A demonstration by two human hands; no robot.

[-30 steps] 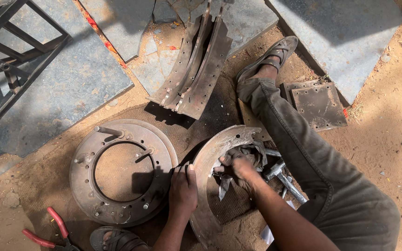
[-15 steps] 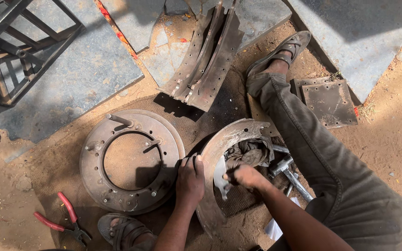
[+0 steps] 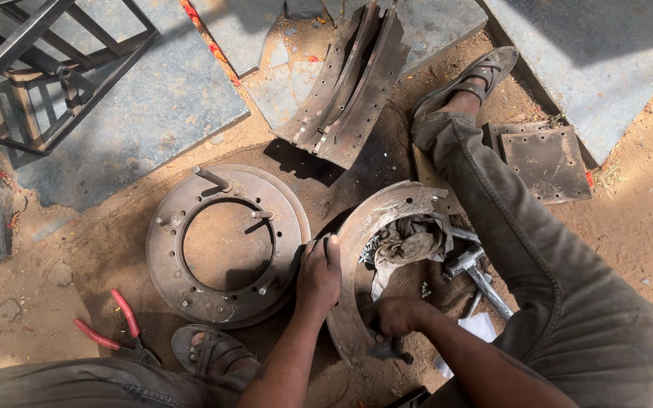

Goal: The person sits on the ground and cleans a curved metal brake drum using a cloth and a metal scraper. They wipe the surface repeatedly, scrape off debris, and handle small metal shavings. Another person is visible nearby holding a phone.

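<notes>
- Left hand (image 3: 319,276): extended forward from the bottom edge of the view, back of hand upward, fingers curled over and closed in a grip, forearm bare.
- Right hand (image 3: 394,317): held lower and nearer the body, fist closed in a grip, knuckles to the left, forearm bare and angled in from the lower right.
- Both hands lie close together, not touching.

I see a curved, rusty grey metal brake shoe (image 3: 376,227) | stood on edge on sandy ground, arc opening rightward | dirty grey rag (image 3: 410,240) bunched inside its curve | small dark tool (image 3: 387,350) at its lower end
</notes>
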